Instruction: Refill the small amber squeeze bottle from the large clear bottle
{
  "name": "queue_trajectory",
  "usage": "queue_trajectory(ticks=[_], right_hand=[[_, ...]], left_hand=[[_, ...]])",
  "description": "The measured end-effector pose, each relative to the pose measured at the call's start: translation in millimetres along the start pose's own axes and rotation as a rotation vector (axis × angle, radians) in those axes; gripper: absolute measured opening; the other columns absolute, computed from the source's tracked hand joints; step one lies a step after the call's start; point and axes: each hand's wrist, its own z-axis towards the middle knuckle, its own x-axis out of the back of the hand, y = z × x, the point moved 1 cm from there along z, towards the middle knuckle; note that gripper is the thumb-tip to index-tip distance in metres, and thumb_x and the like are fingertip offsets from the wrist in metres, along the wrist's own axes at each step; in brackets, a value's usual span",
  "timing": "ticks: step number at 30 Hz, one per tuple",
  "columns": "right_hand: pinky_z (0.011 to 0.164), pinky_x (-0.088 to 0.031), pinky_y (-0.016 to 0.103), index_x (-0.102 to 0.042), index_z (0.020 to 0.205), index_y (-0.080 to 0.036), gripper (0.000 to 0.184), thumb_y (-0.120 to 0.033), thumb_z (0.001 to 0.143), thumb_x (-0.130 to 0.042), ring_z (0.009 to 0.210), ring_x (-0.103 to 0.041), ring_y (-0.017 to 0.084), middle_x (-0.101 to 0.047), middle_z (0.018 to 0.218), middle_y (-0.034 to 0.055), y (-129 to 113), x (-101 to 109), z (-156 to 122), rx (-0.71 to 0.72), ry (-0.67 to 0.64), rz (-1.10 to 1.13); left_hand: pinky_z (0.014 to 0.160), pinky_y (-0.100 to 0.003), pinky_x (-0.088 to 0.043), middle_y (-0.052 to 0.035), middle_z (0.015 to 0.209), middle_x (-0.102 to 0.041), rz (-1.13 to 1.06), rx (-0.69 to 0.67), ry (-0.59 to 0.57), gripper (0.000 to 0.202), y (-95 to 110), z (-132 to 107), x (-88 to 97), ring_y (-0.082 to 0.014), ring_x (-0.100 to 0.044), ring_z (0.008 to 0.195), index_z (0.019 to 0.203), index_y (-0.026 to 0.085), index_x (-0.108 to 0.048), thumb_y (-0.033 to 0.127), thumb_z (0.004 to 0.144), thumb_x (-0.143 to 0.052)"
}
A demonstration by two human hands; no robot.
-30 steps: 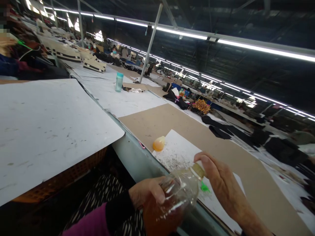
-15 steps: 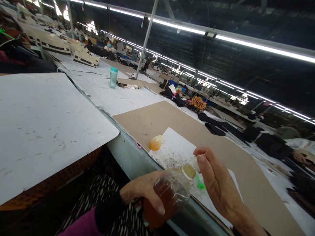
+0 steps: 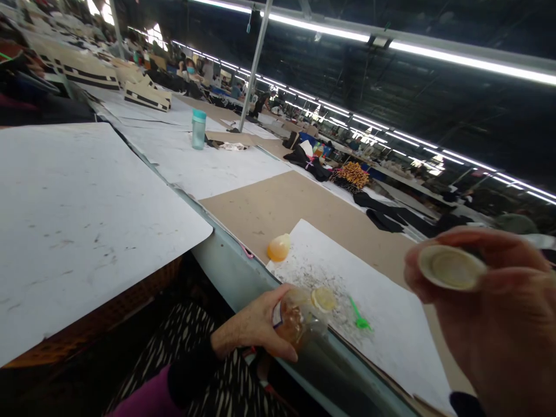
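My left hand point(image 3: 256, 331) is wrapped round a clear plastic bottle point(image 3: 299, 315) holding amber liquid, at the near edge of the table. The bottle's mouth is uncovered and points up and to the right. My right hand point(image 3: 490, 315) is raised close to the camera at the right. Its thumb and fingers pinch a round pale cap point(image 3: 452, 267), inner side facing me. Beyond the bottle lies a white sheet point(image 3: 369, 301) with dark specks, a small orange-yellow lump point(image 3: 278, 247) at its corner and a little green plastic piece point(image 3: 360, 318).
A long brown work table point(image 3: 278, 202) runs into the distance with white sheets, a teal-capped bottle point(image 3: 198, 128) and dark garments point(image 3: 382, 217). A large white board point(image 3: 78, 208) lies at left across a gap. Other people work far off.
My right hand has come off the bottle's neck with the cap and risen toward the camera. My left hand has lowered the bottle toward the table edge.
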Motion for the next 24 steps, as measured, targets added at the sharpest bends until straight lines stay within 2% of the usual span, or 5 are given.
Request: queue_trajectory(ticks=[3, 6, 12, 17, 24], right_hand=[[0.053, -0.044, 0.03, -0.06, 0.092, -0.029, 0.015, -0.037, 0.081, -0.052, 0.071, -0.054, 0.02, -0.057, 0.082, 0.0036, 3.8, 10.3, 5.5, -0.131, 0.118, 0.189], [0.058, -0.047, 0.027, -0.061, 0.096, -0.028, 0.023, -0.04, 0.076, -0.061, 0.073, -0.054, 0.018, -0.06, 0.087, 0.0028, 26.6, 9.2, -0.7, -0.294, 0.022, 0.19], [0.082, -0.047, 0.033, -0.052, 0.112, -0.02, 0.049, -0.04, 0.071, -0.069, 0.094, -0.058, 0.021, -0.062, 0.106, 0.0066, 145.1, -16.5, -36.5, -0.546, -0.272, 0.161], [0.078, -0.048, 0.036, -0.051, 0.11, -0.016, 0.042, -0.042, 0.078, -0.054, 0.081, -0.06, 0.02, -0.065, 0.092, 0.0047, 218.9, -28.5, -56.7, -0.496, -0.469, -0.159], [0.094, -0.04, 0.045, -0.056, 0.112, -0.02, 0.039, -0.032, 0.076, -0.048, 0.105, -0.053, 0.026, -0.057, 0.118, 0.0079, 251.1, -35.6, -65.1, -0.413, -0.442, -0.413]], left_hand=[[0.092, -0.033, -0.041, -0.0037, 0.111, -0.057, 0.042, -0.017, 0.033, 0.081, -1.9, 0.3, 2.7, -0.0248, -0.051, 0.107, 0.121, 0.02, -0.047, 0.021, 0.049, -0.085], [0.089, -0.032, -0.042, -0.0035, 0.11, -0.056, 0.118, -0.012, 0.073, 0.083, -4.6, 0.0, 6.3, -0.0233, -0.052, 0.104, 0.122, 0.021, -0.045, 0.02, 0.05, -0.085], [0.082, -0.029, -0.045, -0.0031, 0.107, -0.055, 0.211, -0.024, 0.132, 0.081, -9.2, 0.0, 9.0, -0.0194, -0.054, 0.094, 0.123, 0.021, -0.041, 0.018, 0.053, -0.083], [0.092, -0.032, -0.042, -0.0042, 0.114, -0.054, 0.345, -0.081, 0.237, 0.081, -15.7, 4.4, 7.5, -0.0225, -0.051, 0.104, 0.122, 0.02, -0.043, 0.015, 0.052, -0.082], [0.103, -0.039, -0.035, -0.0088, 0.124, -0.049, 0.512, -0.098, 0.324, 0.085, -35.0, 8.6, 7.8, -0.0265, -0.046, 0.114, 0.126, 0.018, -0.04, 0.02, 0.052, -0.082]])
